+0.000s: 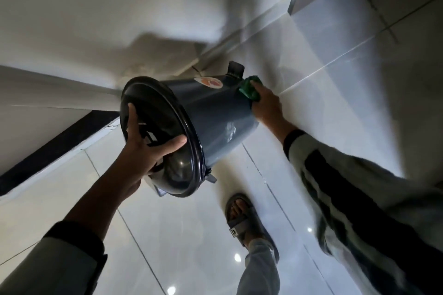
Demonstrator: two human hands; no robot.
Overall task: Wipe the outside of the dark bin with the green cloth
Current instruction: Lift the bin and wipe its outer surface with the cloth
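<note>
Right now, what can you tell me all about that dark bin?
The dark bin looks like smooth grey-blue plastic, wider at its black-rimmed top. It is tipped on its side above the tiled floor, top toward the camera. A round orange-and-white sticker sits on its wall. The left hand grips the top end; the right hand presses the green cloth against its bottom end.

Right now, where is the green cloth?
The crumpled green cloth is in the right hand, pressed against the far bottom end of the tilted dark plastic bin.
</note>
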